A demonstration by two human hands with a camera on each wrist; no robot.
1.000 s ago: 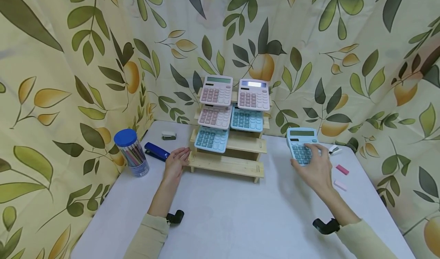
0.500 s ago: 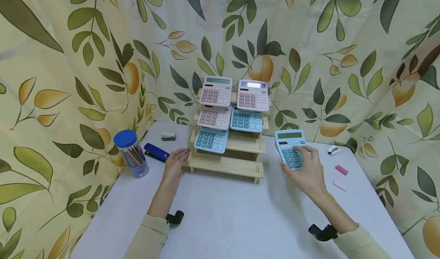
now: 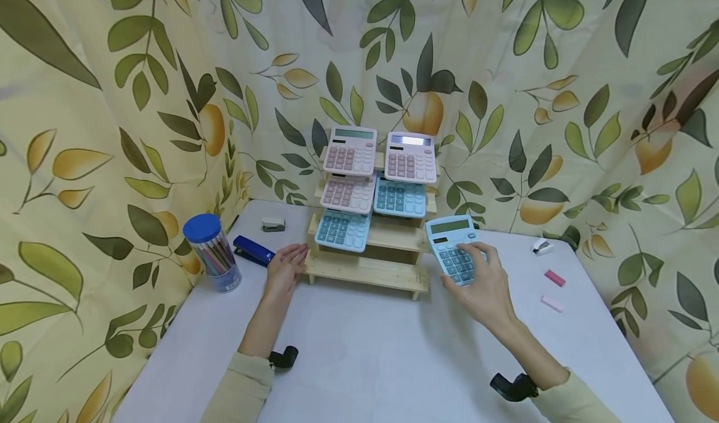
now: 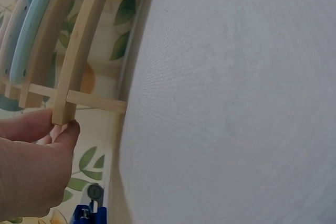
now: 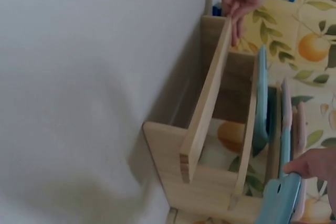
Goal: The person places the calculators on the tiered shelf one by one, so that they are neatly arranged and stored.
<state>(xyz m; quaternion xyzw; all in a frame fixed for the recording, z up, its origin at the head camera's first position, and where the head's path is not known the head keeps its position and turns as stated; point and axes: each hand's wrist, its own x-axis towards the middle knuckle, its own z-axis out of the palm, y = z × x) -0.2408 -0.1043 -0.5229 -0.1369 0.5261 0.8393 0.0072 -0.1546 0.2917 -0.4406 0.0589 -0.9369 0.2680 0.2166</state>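
Observation:
My right hand (image 3: 480, 289) holds a blue calculator (image 3: 451, 239) by its lower part, thumb on the near edge and fingers over the keys. It is tilted, just right of the tiered wooden rack (image 3: 367, 272). My left hand (image 3: 283, 272) pinches the left end of the rack's lowest board (image 4: 73, 72) between thumb and fingers. Two pink calculators (image 3: 351, 150) (image 3: 411, 156) stand on the top tier. Below them sit a pink calculator (image 3: 348, 193) and a blue calculator (image 3: 401, 197). Another blue calculator (image 3: 342, 229) rests at the left of the tier under those.
At the left are a blue-lidded jar of pencils (image 3: 213, 254), a blue stapler (image 3: 253, 251) and a small white stapler (image 3: 273, 224). To the right lie a small white-and-black item (image 3: 542, 246), a red eraser-like block (image 3: 555, 277) and a pink one (image 3: 552, 304). Patterned curtains surround the table.
My right hand has carried the blue calculator leftward, from the table's right side to beside the rack. My left hand stays at the rack's left end.

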